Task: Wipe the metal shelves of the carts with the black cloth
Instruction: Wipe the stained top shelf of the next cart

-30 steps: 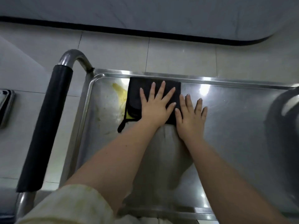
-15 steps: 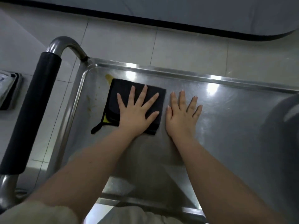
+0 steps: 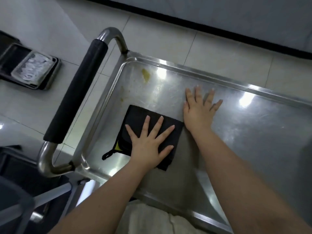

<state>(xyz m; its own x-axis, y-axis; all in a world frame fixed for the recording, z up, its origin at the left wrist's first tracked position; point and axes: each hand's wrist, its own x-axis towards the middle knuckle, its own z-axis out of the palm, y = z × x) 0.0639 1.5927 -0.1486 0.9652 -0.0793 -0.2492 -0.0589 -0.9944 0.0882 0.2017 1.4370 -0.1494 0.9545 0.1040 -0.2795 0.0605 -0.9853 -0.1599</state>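
Right now your black cloth (image 3: 135,118) lies folded on the cart's metal shelf (image 3: 253,132) near its handle (image 3: 77,102) end, pinned flat under your left hand (image 3: 148,142), whose straight fingers are spread across it. Your right hand (image 3: 197,112) rests just beside the cloth, palm down on bare steel, fingers splayed and holding nothing. Past the cloth, toward the far corner, a yellow smear (image 3: 146,75) and some specks remain, so this end looks unfinished. The stretch to your right shows only glare and streaks, so I can't tell whether it's wiped. Other shelves can't be judged.
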